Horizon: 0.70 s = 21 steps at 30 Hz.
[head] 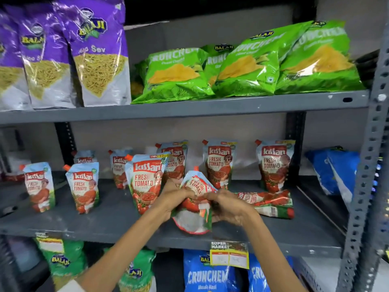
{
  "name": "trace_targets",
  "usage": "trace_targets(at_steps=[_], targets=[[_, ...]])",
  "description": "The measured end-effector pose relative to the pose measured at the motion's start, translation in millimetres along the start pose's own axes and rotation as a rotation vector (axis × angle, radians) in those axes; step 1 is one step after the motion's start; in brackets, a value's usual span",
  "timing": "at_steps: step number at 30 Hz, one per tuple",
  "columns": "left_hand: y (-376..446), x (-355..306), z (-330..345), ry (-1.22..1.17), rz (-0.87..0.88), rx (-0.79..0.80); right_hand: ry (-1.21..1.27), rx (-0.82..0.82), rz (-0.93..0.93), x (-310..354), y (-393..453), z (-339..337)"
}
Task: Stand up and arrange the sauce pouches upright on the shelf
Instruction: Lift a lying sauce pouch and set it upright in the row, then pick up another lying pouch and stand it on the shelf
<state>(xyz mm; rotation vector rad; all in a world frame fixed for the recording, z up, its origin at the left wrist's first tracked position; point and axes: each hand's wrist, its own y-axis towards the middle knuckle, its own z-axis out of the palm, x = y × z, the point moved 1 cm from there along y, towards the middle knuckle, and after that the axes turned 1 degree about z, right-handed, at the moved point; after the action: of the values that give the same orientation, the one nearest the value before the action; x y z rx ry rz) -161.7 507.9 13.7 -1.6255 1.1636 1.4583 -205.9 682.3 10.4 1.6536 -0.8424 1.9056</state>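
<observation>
Middle shelf (105, 220), left to centre of frame: about seven sauce pouches (82, 186) already upright. Centre: left hand (171, 199) and right hand (229, 205) both clamp one crumpled pouch (194, 207), tilted, base near the shelf front, not yet standing. Right of centre: one flat pouch (271, 202) lying down. Judged mostly done; two left.

Middle shelf (105, 220) layout from my feed

I see 1 pouch (194, 204) between both grips at the front edge, 1 lying flat (271, 202) just right, upright pouches (219, 163) behind.
</observation>
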Motion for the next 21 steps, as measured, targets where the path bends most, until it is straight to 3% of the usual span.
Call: trace_targets(at_steps=[5,9,16,21], targets=[[-6,5,-16,-0.087,0.238,-0.13,-0.291,-0.178,-0.382,14,17,12],[4,6,-14,-0.029,0.419,-0.149,-0.281,-0.202,-0.592,11,36,5],[26,65,2,-0.058,0.375,0.002,-0.275,-0.285,-0.577,-42,67,-13],[47,67,9,-0.081,0.309,0.068,-0.309,-0.333,-0.569,-38,72,-27]])
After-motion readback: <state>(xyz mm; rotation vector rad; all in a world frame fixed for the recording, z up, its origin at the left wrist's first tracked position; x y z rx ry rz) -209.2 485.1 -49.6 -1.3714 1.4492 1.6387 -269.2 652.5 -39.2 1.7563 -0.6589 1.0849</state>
